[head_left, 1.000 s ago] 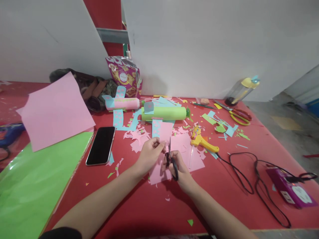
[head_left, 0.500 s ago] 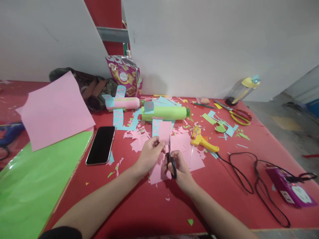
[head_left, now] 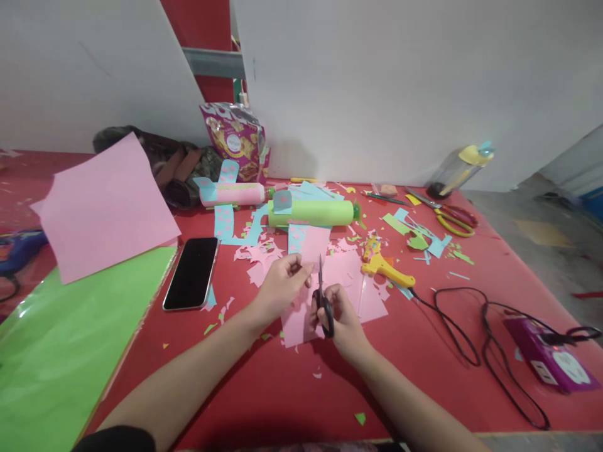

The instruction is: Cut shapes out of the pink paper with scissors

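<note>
My left hand (head_left: 281,282) pinches a small pink piece of paper (head_left: 315,245) by its lower edge. In my right hand (head_left: 343,320) is a pair of black-handled scissors (head_left: 325,311), fingers in the loops, with the blades pointing away from me beside the paper. Whether the blades bite into the paper I cannot make out. Beneath both hands lie larger pink sheets (head_left: 299,326) and cut scraps. Just beyond, a green paper-wrapped bottle (head_left: 320,213) lies on its side, and a pink-wrapped bottle (head_left: 240,194) with light blue fins lies to its left.
On the red table (head_left: 264,395), a black phone (head_left: 192,274) lies left, near pink sheets (head_left: 108,207) and green paper (head_left: 89,333). A yellow glue gun (head_left: 386,271) is to the right, its cord near a purple power strip (head_left: 549,351). Larger scissors (head_left: 452,216) lie farther back.
The small pink paper in my left hand has tilted to the right, and that hand has shifted slightly left. My right hand and the scissors stay almost in place.
</note>
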Demonstrator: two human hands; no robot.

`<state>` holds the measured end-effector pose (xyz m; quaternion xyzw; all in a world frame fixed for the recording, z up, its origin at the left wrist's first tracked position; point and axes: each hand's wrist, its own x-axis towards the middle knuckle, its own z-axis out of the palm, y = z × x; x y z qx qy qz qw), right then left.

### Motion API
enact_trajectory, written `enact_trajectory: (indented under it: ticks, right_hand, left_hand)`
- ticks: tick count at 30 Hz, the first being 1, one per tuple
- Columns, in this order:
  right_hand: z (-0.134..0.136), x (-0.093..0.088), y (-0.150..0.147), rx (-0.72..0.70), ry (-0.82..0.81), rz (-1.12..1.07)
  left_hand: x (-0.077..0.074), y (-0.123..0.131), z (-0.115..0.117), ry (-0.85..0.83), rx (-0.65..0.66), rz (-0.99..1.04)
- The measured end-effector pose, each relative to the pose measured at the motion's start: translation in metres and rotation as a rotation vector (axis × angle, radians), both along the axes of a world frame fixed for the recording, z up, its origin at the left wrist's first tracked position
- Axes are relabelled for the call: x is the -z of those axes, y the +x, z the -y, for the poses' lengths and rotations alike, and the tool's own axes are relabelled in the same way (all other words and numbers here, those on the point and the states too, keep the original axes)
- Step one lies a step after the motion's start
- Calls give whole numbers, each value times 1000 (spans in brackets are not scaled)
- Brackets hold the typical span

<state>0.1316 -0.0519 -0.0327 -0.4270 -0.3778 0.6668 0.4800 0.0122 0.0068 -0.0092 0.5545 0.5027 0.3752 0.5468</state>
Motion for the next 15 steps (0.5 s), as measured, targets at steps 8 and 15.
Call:
enact_trajectory:
  ticks: [8, 15]
  right_hand:
    - [1, 0, 2, -47, 57, -84]
    - [1, 0, 2, -57, 64, -95]
  left_hand:
    - [-7, -3, -1, 56, 88, -71]
    - [-12, -9, -5, 25, 177, -100]
